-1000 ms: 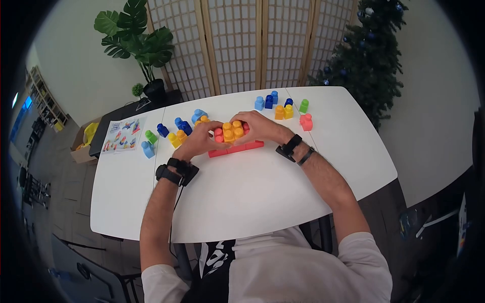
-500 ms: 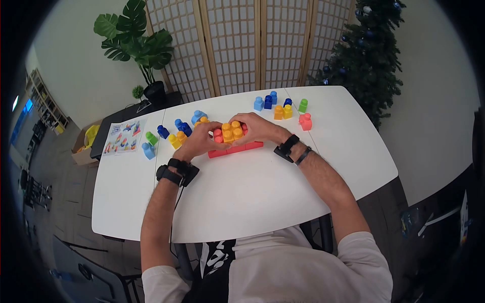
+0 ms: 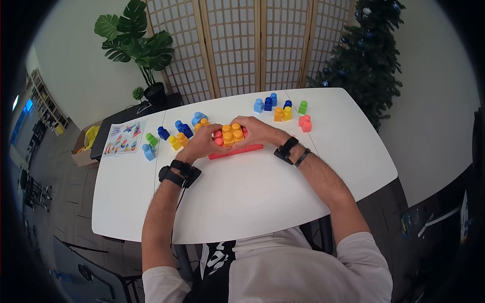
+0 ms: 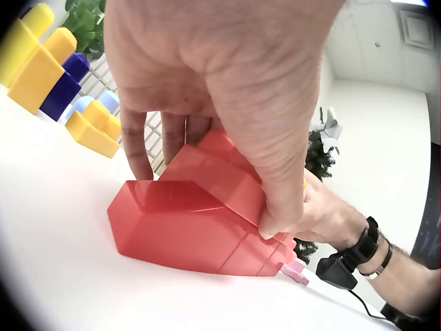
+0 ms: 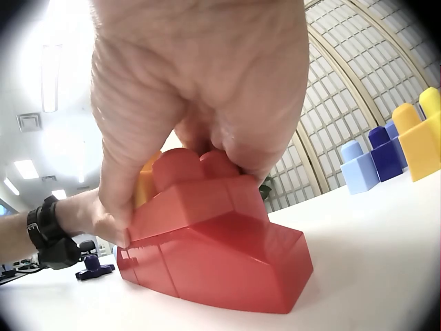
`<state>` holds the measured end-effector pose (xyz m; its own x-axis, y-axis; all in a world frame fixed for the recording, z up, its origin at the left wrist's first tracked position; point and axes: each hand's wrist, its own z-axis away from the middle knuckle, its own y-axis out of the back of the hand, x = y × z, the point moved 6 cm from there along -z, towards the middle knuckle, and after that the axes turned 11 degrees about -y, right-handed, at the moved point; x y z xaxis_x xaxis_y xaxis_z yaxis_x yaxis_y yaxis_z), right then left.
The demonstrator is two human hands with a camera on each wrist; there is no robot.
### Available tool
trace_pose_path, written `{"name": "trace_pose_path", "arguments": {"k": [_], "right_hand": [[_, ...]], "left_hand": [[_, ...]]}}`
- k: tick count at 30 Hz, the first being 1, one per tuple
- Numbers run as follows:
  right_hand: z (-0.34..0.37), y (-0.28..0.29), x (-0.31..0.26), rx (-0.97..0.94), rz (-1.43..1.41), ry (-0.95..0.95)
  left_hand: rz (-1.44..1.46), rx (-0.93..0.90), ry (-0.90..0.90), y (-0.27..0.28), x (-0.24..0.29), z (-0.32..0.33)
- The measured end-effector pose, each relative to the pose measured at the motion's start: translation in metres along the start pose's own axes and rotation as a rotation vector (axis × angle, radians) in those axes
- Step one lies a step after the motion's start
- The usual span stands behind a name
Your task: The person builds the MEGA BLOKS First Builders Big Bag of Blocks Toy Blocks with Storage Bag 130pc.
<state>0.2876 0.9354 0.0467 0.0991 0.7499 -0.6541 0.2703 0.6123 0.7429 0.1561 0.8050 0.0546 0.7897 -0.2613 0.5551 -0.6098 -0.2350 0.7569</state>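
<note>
Both hands grip a stack of toy building blocks at the middle of the table. Its bottom is a long red base block (image 3: 236, 151), standing on the tabletop. A second red layer (image 5: 200, 200) with round studs sits over it, and an orange block (image 3: 232, 134) tops the middle. My left hand (image 3: 204, 141) holds the stack's left side, thumb near me and fingers on the far side. On the other side my right hand (image 3: 258, 131) holds it the same way. In the left wrist view the left thumb presses the upper red layer (image 4: 213, 178); the far fingertips are partly hidden.
Loose yellow (image 3: 175, 142), dark blue (image 3: 183, 128) and light blue blocks (image 3: 148, 151) lie left of the stack. More blocks, including a red one (image 3: 305, 123) and a green one (image 3: 303, 107), stand behind on the right. A printed sheet (image 3: 124, 137) lies at the table's left end.
The hands stay round the stack throughout. The left hand and wrist have shifted slightly toward the body; the blocks on the table have not visibly moved.
</note>
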Motion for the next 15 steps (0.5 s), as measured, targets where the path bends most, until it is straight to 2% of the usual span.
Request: {"name": "trace_pose_path", "arguments": {"k": [8,15], "right_hand": [[0.0008,-0.0037,0.0013,-0.025,0.005,-0.059],[0.0011,-0.0047,0.0028,-0.031,-0.01,-0.075]], "left_hand": [[-0.015,0.004,-0.036,0.0013,0.0045,-0.0006],[0.008,0.004,0.009,-0.0016,-0.004,0.0008]]}}
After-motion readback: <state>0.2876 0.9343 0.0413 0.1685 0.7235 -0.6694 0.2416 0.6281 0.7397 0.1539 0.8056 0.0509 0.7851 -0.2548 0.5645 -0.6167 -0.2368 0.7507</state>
